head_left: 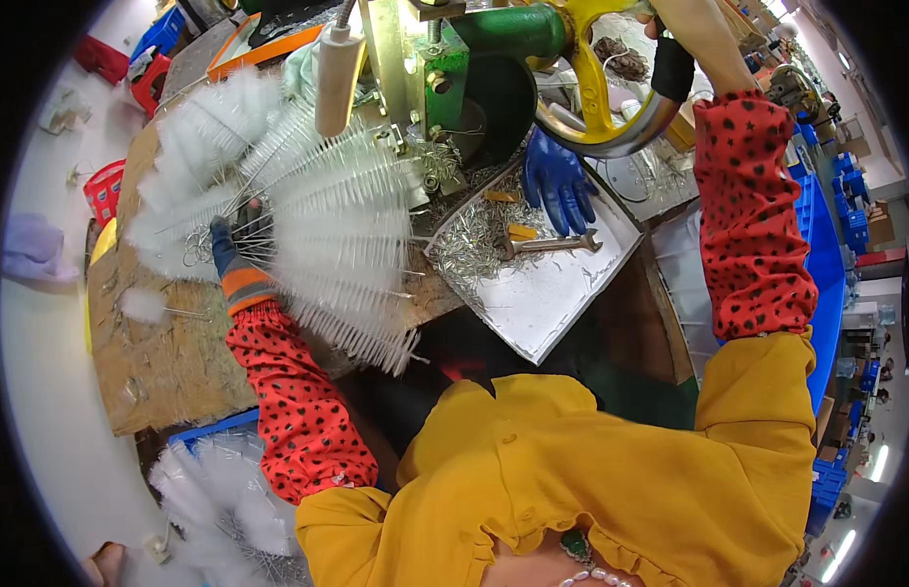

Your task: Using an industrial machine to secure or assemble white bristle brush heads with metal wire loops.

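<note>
My left hand (225, 250), in a dark blue and orange glove, is closed around the twisted wire handles of several white bristle brushes (342, 235). Their bristle heads fan out over the wooden bench and reach the base of a green press (440, 88). At the upper edge, my bare right hand (687, 18) is closed on the rim of the yellow and steel handwheel (596, 88), just above its black wrapped section. The picture's edge partly cuts off its fingers. Wire loops and bristles partly cover the left fingers.
A white tray (542, 318) holds small metal pieces, a wrench (557, 245) and a blue glove (556, 181). One small brush (143, 305) lies on the wooden bench (132, 377). More brushes (229, 489) fill a blue crate at lower left. A cylindrical lamp (338, 83) hangs beside the press.
</note>
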`<state>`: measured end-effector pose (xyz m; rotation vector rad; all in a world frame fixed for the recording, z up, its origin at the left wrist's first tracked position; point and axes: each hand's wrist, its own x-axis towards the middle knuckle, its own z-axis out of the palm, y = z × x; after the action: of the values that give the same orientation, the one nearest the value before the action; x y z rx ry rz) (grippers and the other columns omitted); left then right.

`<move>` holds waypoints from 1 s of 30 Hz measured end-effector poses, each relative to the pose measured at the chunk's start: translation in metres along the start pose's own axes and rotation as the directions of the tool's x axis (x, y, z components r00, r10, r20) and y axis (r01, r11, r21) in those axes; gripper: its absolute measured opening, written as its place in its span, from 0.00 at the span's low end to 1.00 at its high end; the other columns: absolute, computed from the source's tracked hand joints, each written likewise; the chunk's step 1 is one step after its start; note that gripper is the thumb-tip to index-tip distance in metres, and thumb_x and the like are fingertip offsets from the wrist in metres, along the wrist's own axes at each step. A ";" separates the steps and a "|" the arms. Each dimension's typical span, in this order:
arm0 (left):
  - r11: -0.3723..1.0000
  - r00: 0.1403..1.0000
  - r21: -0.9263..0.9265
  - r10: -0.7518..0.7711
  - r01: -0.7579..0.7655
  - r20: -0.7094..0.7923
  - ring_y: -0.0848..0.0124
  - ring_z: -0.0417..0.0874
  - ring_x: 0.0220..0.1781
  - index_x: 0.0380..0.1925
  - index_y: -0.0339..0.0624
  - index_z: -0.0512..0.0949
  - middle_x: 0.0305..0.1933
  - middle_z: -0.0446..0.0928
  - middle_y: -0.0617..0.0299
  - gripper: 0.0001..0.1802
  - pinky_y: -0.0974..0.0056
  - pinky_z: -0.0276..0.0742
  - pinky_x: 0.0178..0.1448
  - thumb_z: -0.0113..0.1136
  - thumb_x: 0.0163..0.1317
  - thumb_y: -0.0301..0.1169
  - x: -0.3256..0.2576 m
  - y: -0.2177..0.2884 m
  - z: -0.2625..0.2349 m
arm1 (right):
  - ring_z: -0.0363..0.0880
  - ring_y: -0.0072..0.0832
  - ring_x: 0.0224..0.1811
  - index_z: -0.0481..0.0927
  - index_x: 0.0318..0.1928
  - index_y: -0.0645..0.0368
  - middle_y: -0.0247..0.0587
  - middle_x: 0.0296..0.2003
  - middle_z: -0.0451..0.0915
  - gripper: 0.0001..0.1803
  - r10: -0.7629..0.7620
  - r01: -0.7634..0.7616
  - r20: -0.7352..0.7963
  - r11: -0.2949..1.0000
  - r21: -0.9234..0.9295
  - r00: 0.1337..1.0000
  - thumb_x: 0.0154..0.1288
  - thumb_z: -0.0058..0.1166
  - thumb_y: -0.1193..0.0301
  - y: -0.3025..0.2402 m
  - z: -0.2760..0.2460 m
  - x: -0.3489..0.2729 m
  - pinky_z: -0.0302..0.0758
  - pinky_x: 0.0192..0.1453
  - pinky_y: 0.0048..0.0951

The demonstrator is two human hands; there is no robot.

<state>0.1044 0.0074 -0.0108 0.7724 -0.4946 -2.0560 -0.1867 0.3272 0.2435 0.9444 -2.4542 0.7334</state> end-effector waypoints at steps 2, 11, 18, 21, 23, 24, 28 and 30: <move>0.999 0.999 -0.039 -0.018 0.019 0.045 0.57 0.72 0.48 0.45 0.29 0.66 0.47 0.70 0.48 0.26 0.53 0.70 0.52 0.48 0.57 0.43 0.006 0.002 -0.011 | 0.72 0.46 0.31 0.66 0.39 0.68 0.56 0.26 0.72 0.20 -0.151 0.149 -0.087 0.988 -0.030 0.985 0.51 0.47 0.65 0.012 0.006 0.011 0.67 0.36 0.38; 0.996 0.990 -0.075 0.061 -0.052 0.128 0.56 0.74 0.42 0.41 0.32 0.69 0.42 0.73 0.47 0.21 0.53 0.72 0.48 0.48 0.57 0.40 -0.019 0.003 -0.015 | 0.75 0.24 0.19 0.56 0.46 0.66 0.42 0.24 0.74 0.23 0.078 0.044 -0.255 0.896 0.442 0.964 0.55 0.49 0.70 0.034 0.059 -0.081 0.71 0.22 0.24; 1.000 0.992 0.001 0.026 -0.027 0.127 0.56 0.75 0.42 0.43 0.30 0.68 0.42 0.72 0.46 0.23 0.56 0.73 0.48 0.48 0.57 0.41 -0.010 0.000 -0.021 | 0.76 0.24 0.20 0.58 0.43 0.68 0.39 0.19 0.73 0.21 0.115 -0.019 -0.156 0.860 0.511 0.981 0.55 0.50 0.69 0.032 0.055 -0.094 0.72 0.26 0.21; 0.976 0.917 -0.095 -0.148 0.196 0.371 0.56 0.76 0.41 0.41 0.29 0.68 0.40 0.73 0.45 0.22 0.56 0.74 0.47 0.49 0.56 0.40 -0.006 0.004 -0.022 | 0.72 0.21 0.18 0.66 0.35 0.62 0.35 0.16 0.70 0.10 0.097 -0.059 -0.111 0.949 0.309 0.989 0.57 0.47 0.69 0.014 0.025 -0.052 0.68 0.21 0.20; 0.999 1.000 0.046 -0.004 0.004 -0.010 0.58 0.74 0.45 0.43 0.27 0.67 0.44 0.71 0.45 0.23 0.57 0.72 0.51 0.48 0.57 0.39 -0.019 -0.004 0.012 | 0.72 0.25 0.17 0.67 0.34 0.65 0.38 0.15 0.70 0.12 0.042 -0.022 -0.076 0.968 0.252 0.996 0.54 0.46 0.69 0.004 0.002 -0.026 0.68 0.20 0.23; 0.999 0.999 0.012 -0.043 0.043 -0.001 0.57 0.74 0.45 0.44 0.27 0.67 0.44 0.71 0.44 0.23 0.58 0.72 0.51 0.48 0.57 0.38 -0.015 -0.008 0.019 | 0.72 0.29 0.15 0.68 0.33 0.68 0.42 0.15 0.71 0.13 -0.011 0.018 -0.036 0.981 0.195 0.999 0.52 0.46 0.69 0.002 -0.011 -0.011 0.67 0.19 0.26; 0.985 0.958 -0.083 -0.125 0.151 0.259 0.55 0.76 0.39 0.41 0.27 0.68 0.39 0.73 0.43 0.21 0.56 0.75 0.47 0.49 0.56 0.37 0.012 -0.007 -0.008 | 0.68 0.23 0.10 0.71 0.21 0.68 0.38 0.13 0.71 0.12 -0.083 0.054 0.149 0.981 0.185 0.985 0.52 0.47 0.69 -0.007 -0.020 0.043 0.65 0.15 0.21; 0.995 0.981 -0.053 -0.070 0.080 0.179 0.55 0.76 0.40 0.41 0.27 0.68 0.40 0.73 0.43 0.22 0.55 0.75 0.47 0.49 0.56 0.38 0.002 0.004 -0.024 | 0.69 0.23 0.11 0.72 0.20 0.66 0.38 0.13 0.71 0.13 0.026 -0.053 0.294 0.995 0.086 0.956 0.52 0.46 0.68 -0.019 0.015 0.065 0.64 0.15 0.20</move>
<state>0.1223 0.0023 -0.0267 0.5835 -0.5062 -2.2115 -0.2209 0.2744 0.2731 1.1112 -2.7212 0.7751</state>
